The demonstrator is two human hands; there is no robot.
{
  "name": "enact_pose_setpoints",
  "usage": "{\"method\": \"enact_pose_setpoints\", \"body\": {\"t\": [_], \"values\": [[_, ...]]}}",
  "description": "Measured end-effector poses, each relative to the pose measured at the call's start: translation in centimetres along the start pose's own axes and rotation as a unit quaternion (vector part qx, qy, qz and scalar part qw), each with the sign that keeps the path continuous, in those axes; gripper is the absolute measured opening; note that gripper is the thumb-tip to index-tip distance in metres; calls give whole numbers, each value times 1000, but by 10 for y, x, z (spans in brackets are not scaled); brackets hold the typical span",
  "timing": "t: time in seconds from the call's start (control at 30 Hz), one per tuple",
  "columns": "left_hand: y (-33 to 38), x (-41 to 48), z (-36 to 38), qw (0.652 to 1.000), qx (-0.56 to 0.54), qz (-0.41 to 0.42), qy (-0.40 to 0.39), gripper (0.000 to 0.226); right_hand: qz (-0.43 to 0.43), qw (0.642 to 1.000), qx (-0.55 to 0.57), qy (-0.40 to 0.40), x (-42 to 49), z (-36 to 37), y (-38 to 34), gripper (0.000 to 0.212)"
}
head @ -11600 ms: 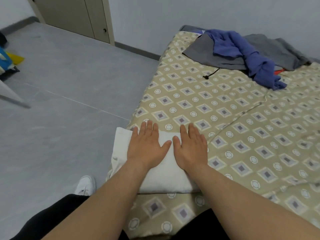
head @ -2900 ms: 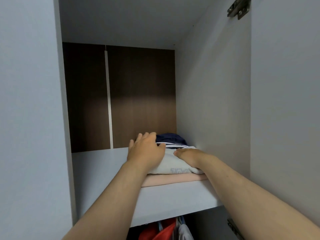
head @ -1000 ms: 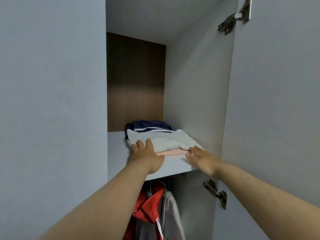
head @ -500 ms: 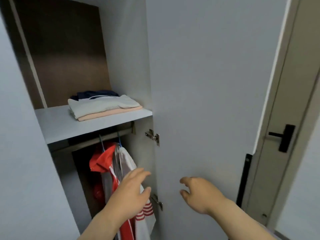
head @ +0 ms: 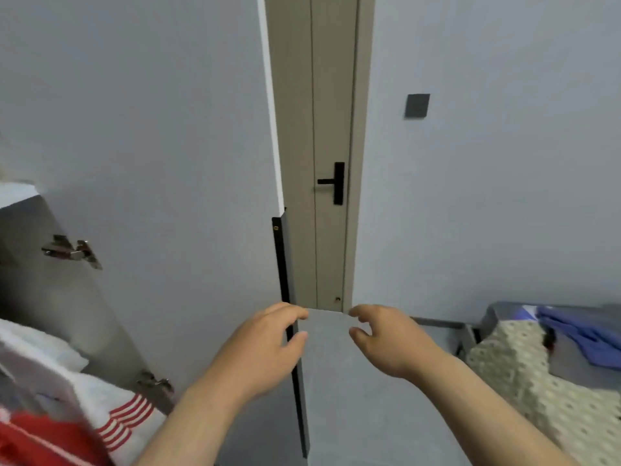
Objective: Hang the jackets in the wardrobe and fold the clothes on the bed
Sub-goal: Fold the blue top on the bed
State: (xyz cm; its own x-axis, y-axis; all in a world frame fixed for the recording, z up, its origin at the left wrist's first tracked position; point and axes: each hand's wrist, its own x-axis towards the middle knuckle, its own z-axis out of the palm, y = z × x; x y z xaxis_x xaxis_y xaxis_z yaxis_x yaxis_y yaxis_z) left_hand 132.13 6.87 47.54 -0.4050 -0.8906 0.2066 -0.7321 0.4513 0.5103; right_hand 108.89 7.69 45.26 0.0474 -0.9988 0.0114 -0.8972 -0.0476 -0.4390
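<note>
Head view, turning away from the wardrobe. A second ago both hands rested at the shelf beside the folded stack. Now the stack is out of frame and only the shelf corner [head: 16, 193] shows, far left of the open wardrobe door [head: 168, 129]. The left hand [head: 265, 351] hangs in front of that door's black-edged free side, and whether it touches the edge cannot be told. The right hand [head: 386, 341] is just to the right of the door, in front of the floor. Both hands' fingers [head: 285, 312] are loosely curled, parted from the thumbs, and pinch nothing.

Judged meaning: the folded piece is stowed, and the person is heading back for more.

The remaining work lies well right of the wardrobe door, on the bed [head: 524, 381]. There a crumpled blue garment [head: 584, 331] rests on a grey garment [head: 578, 361]. The blue one's long axis slants away from the door, down toward the right frame edge, where it is cut off.

Left of the door and low, a red and white jacket [head: 100, 422] hangs with its long axis roughly vertical and its striped cuff downward.
</note>
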Motion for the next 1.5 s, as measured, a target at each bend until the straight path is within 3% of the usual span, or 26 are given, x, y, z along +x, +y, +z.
{"method": "enact_pose_setpoints", "body": {"t": [0.33, 0.53, 0.73, 0.8, 1.07, 1.3, 1.5], "values": [[30, 35, 90, 978, -40, 121, -167, 38, 209, 977, 12, 26, -77, -8, 76, 44], [110, 73, 146, 948, -68, 214, -227, 34, 326, 942, 24, 69, -146, -41, 139, 36], [194, 107, 211, 921, -61, 269, -277, 27, 413, 900, 79, 112, -207, -68, 215, 45], [221, 118, 230, 913, -54, 281, -289, 21, 432, 888, 95, 127, -221, -76, 241, 46], [278, 171, 291, 916, -7, 289, -279, 36, 439, 878, 106, 157, -229, -103, 334, 47], [311, 227, 351, 906, 22, 287, -311, 53, 463, 862, 110, 177, -233, -120, 403, 48], [348, 295, 427, 892, 5, 288, -348, 54, 493, 847, 113, 164, -211, -124, 484, 50]]}}
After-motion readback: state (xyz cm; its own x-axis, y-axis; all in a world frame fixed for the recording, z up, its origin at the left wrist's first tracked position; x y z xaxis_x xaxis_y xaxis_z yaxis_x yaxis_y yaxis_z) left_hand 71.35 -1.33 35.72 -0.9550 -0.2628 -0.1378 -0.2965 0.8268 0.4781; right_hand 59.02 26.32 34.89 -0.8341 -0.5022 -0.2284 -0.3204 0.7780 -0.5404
